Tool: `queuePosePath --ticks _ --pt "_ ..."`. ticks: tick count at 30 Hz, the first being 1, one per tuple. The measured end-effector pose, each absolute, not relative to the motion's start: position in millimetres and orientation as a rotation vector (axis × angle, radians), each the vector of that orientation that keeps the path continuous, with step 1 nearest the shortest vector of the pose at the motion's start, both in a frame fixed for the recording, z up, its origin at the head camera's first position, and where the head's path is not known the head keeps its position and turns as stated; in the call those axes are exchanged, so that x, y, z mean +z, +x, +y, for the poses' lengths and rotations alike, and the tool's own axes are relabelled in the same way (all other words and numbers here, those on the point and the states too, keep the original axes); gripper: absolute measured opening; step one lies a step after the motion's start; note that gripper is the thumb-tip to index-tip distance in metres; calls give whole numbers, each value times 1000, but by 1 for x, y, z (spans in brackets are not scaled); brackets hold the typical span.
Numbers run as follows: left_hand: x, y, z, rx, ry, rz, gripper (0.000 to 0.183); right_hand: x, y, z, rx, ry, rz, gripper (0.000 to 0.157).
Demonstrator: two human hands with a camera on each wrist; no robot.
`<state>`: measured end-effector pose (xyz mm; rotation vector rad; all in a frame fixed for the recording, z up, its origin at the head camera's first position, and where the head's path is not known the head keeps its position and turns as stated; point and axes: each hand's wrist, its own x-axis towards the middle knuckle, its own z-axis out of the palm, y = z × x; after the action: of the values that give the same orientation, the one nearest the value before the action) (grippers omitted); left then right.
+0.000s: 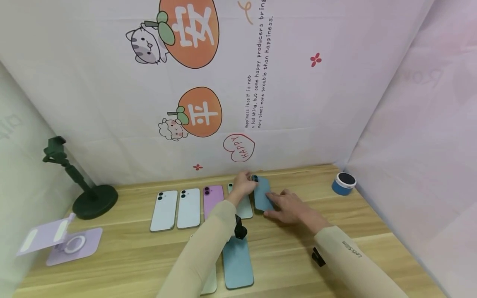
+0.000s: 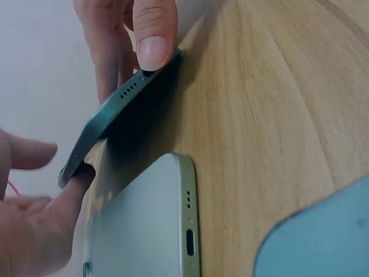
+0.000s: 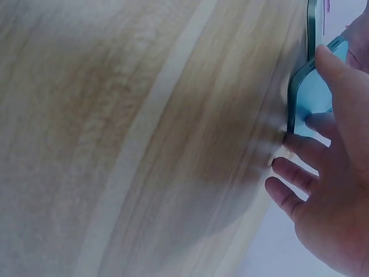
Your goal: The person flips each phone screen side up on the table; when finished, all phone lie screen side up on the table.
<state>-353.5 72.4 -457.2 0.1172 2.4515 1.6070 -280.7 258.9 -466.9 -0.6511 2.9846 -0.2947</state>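
A blue smartphone [image 1: 263, 196] tilts up off the wooden table at the right end of a row of phones. My right hand [image 1: 288, 207] pinches its lower right part; in the right wrist view the thumb [image 3: 328, 63] is on the bottom edge and the other fingers spread beside it. My left hand [image 1: 242, 186] holds the camera-end corner, one finger [image 2: 81, 182] underneath in the left wrist view. Close by on the left lies a pale green phone [image 1: 244, 207], partly behind my left hand.
Two white phones [image 1: 164, 211] and a purple phone [image 1: 213, 198] continue the row. Nearer lie another blue phone [image 1: 238, 265] and a pale phone [image 1: 211, 281], partly under my left sleeve. A dark green stand [image 1: 95, 201] and lilac holder [image 1: 74, 246] are left; a blue speaker [image 1: 343, 184] right.
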Motion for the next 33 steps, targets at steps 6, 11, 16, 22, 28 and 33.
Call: queuePosePath --ticks 6,11,16,22,28,33 --pt "-462 -357 73 1577 -68 2520 54 -466 -279 257 -348 -647 2934 76" --pt "-461 -356 71 1542 -105 2581 42 -465 -280 260 -425 -691 2945 74" --pt "-456 -359 73 1470 -112 2670 28 -457 -284 265 -632 -610 2932 76" --pt "-445 -362 81 1283 -77 2798 19 -440 -285 268 -1008 -419 2786 73" --pt "-427 -355 96 1154 -64 2910 34 -434 -284 265 -1299 -320 2594 58" --pt "-418 -350 109 1086 -25 2946 35 -430 -282 259 -1512 -199 2377 57"
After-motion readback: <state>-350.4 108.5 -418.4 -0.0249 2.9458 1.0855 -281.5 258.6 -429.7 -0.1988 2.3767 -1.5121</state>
